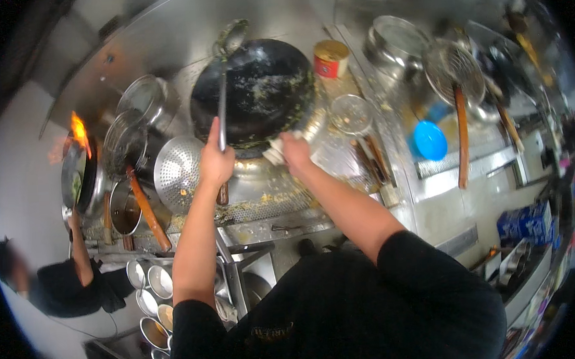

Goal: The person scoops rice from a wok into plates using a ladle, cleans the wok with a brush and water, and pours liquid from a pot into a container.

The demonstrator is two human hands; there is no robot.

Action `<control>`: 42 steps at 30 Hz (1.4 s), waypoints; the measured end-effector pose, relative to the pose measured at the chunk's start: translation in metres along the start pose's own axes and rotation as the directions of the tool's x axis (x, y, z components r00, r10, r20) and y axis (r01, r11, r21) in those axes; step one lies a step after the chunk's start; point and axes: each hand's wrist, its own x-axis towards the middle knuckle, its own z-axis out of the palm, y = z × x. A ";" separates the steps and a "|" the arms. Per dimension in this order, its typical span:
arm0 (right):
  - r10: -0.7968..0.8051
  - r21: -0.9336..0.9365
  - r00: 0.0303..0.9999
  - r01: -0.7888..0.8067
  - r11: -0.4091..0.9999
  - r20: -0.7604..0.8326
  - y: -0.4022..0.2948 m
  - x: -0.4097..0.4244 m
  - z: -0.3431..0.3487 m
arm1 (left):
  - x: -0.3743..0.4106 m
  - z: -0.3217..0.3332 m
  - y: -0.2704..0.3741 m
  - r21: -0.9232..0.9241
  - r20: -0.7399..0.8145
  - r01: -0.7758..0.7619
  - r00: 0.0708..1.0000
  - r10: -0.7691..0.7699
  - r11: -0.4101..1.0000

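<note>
My left hand [215, 159] is closed around the metal handle of a ladle [222, 100]. The ladle's bowl, with green scraps stuck to it, is at the far left rim of a black wok [258, 93]. My right hand [296, 152] grips a folded whitish cloth [275, 152] against the wok's near right rim. Green food scraps cling to the wok's inner wall, and pale patches show on its dark surface. Below the wok is a round metal burner ring [248, 169]. Just left of my left hand lies a perforated metal skimmer [177, 173].
A co-worker [73, 283] at left holds a pan [75, 178] beside a flame [79, 132]. Right of the wok are a tin can [331, 60], a wire strainer [351, 114] and a blue bowl [430, 140]. Metal pots [149, 101] and several seasoning containers [154, 330] stand left.
</note>
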 end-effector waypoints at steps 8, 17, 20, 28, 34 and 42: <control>0.003 0.504 0.628 -0.627 0.594 0.778 0.090 -0.068 -0.238 | 0.054 0.013 0.176 -0.604 0.498 0.270 0.863 0.090 0.750; 0.271 0.689 0.911 -0.411 0.597 0.310 0.143 -0.197 -0.499 | 0.232 0.337 0.365 -0.013 0.329 -0.508 0.811 0.483 0.861; 0.266 0.768 0.950 -0.290 0.571 0.161 0.158 -0.202 -0.519 | 0.272 0.412 0.413 0.078 0.465 -0.492 0.787 0.405 0.867; 0.364 0.696 0.913 -0.382 0.607 0.184 0.200 -0.201 -0.566 | 0.253 0.396 0.440 -0.311 0.841 0.945 0.323 0.433 -0.102; 0.445 0.272 0.874 -0.483 0.832 0.194 0.255 -0.165 -0.580 | 0.193 0.289 0.390 -0.319 0.758 0.925 0.381 0.529 -0.208; 0.559 -0.096 0.822 -0.551 0.829 0.107 0.317 -0.076 -0.533 | 0.092 0.077 0.284 -0.359 0.740 0.907 0.421 0.525 -0.221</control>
